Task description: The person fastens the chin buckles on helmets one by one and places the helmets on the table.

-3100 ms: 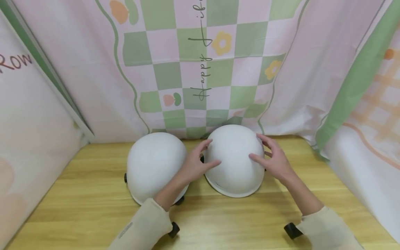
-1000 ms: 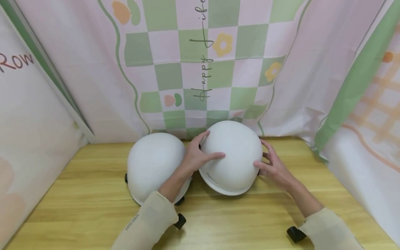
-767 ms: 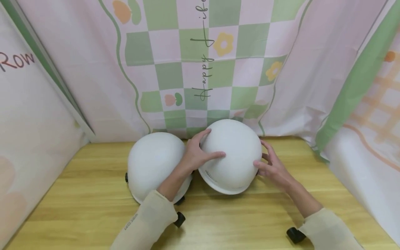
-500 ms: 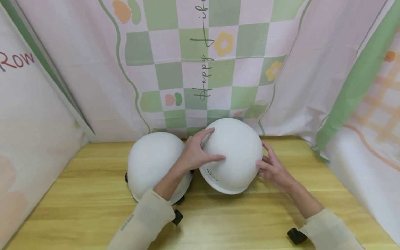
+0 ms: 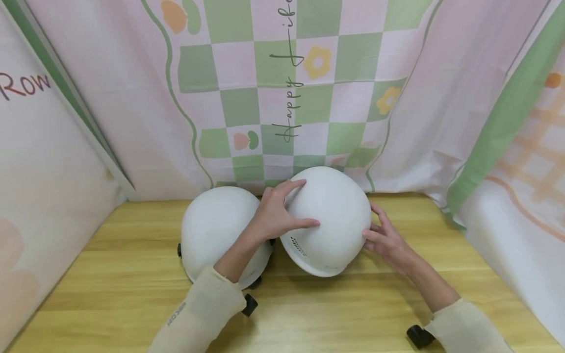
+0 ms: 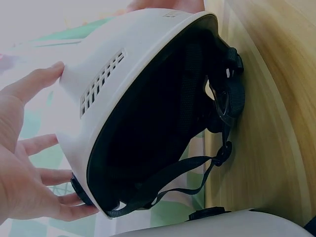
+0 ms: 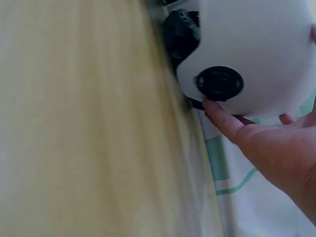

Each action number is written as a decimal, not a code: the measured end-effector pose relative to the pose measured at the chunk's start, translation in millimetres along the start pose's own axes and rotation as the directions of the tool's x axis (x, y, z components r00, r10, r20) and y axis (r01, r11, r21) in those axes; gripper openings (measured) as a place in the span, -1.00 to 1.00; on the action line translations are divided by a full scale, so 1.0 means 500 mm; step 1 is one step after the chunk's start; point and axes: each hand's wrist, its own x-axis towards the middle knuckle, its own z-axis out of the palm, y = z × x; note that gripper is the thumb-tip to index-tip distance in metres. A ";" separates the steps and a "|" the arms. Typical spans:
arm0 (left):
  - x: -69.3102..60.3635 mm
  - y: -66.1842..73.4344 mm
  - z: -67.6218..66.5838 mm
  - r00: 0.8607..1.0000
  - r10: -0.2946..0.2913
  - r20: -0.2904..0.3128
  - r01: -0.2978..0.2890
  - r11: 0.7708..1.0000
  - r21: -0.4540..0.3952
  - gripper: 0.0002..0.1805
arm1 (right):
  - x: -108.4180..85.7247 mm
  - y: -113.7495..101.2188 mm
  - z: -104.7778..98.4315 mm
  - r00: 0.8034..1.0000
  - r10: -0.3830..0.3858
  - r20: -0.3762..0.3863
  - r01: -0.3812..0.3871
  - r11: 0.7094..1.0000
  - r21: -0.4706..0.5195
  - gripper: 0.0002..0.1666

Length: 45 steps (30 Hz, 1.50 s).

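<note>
Both hands hold the right-hand white helmet (image 5: 328, 215) in a tilt. On its left side, my left hand (image 5: 272, 213) has its thumb and fingers spread round the shell; my right hand (image 5: 390, 245) supports the opposite side. The left wrist view shows the vented shell (image 6: 138, 37), its dark inside and straps (image 6: 173, 173), and my left hand (image 6: 24, 163) with fingertips beside a black knob. In the right wrist view, a finger of my right hand (image 7: 281, 153) touches the shell by another black knob (image 7: 219, 84). Some fingers are hidden behind the helmet.
A second white helmet (image 5: 216, 225) stands at the left on the wooden table (image 5: 110, 294), partly behind my left forearm. A checked curtain (image 5: 238, 108) hangs along the back edge, with more printed cloth (image 5: 53, 162) at the sides.
Since the oldest frame, the right-hand helmet has tilted and shifted slightly left, bringing its side vents into view. My right hand has moved lower round its side. The other helmet stays in place.
</note>
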 end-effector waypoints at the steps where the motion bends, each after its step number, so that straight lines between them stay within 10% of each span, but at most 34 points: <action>1: 0.000 0.001 -0.001 1.000 0.001 0.002 -0.001 1.000 0.003 0.01 | 0.000 -0.001 -0.001 1.000 -0.001 -0.005 0.001 1.000 -0.001 -0.10; 22: 0.015 0.055 -0.012 0.994 0.103 0.024 -0.105 0.986 0.132 -0.11 | -0.014 0.012 -0.015 0.998 -0.034 0.058 0.029 0.996 0.084 -0.20; 29: 0.023 0.037 -0.021 0.984 0.171 0.041 -0.169 0.985 -0.045 -0.13 | -0.022 -0.001 -0.029 0.994 -0.067 0.090 0.061 0.996 0.071 -0.16; 39: 0.025 0.008 -0.009 0.996 -0.093 0.012 0.094 0.990 -0.104 0.10 | -0.017 -0.021 -0.019 0.999 -0.041 -0.027 0.039 0.997 -0.064 -0.05; 45: 0.024 -0.003 -0.006 0.994 -0.100 0.045 0.105 0.984 -0.143 0.12 | -0.016 -0.037 -0.022 0.993 -0.114 -0.034 0.107 0.980 -0.167 -0.15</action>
